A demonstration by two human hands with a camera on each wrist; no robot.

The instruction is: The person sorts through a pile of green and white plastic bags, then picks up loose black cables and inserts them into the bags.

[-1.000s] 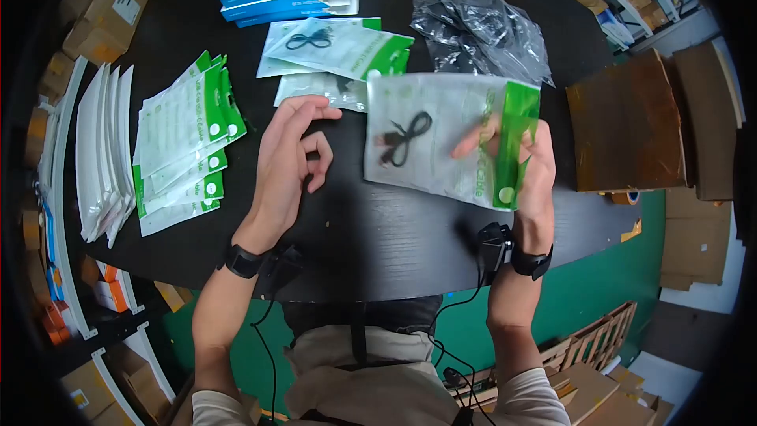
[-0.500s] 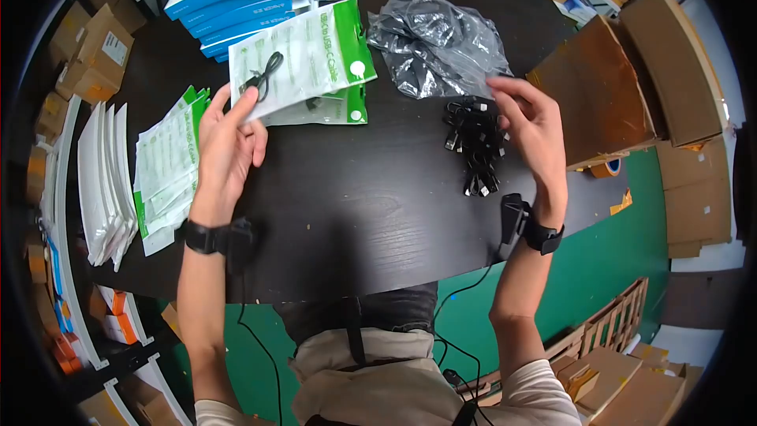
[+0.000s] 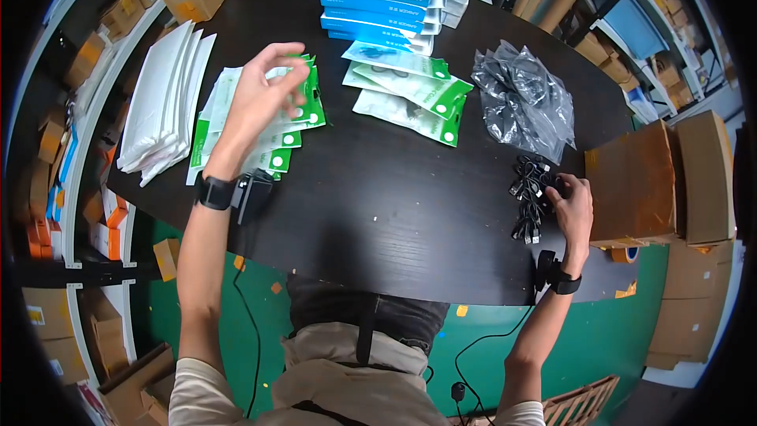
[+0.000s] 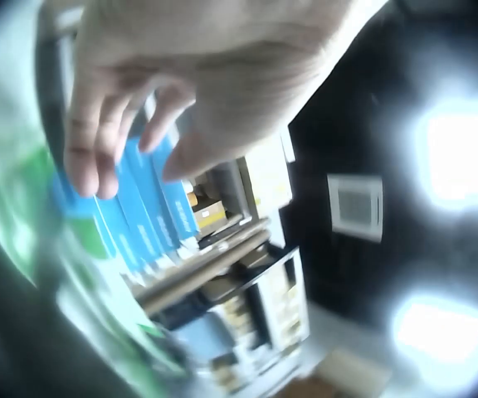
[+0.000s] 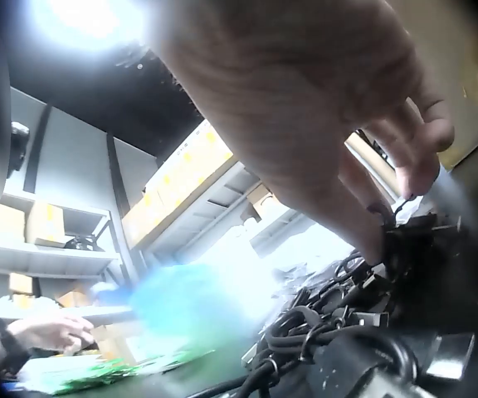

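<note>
In the head view, my left hand (image 3: 264, 99) is over the left stack of white-and-green cable bags (image 3: 252, 138), its fingers loosely bent with nothing held. The left wrist view shows the empty left hand (image 4: 197, 91) beside the blurred bags (image 4: 65, 257). My right hand (image 3: 574, 209) is at the right side of a pile of black cables (image 3: 530, 201). Up close in the right wrist view, the right hand (image 5: 305, 108) pinches a black cable (image 5: 417, 222) between thumb and fingers, above the other cables (image 5: 297, 332).
White padded mailers (image 3: 164, 102) lie left of the bags. Farther back are blue boxes (image 3: 374, 4), more cable bags (image 3: 402, 110) in the middle, and grey plastic bags (image 3: 524, 99). A cardboard box (image 3: 635, 181) stands at the right edge, near a tape roll (image 3: 624, 255).
My left hand has let go of the cable bag and moved from the middle bags to the left stack. My right hand has lowered to the cables and taken hold of one.
</note>
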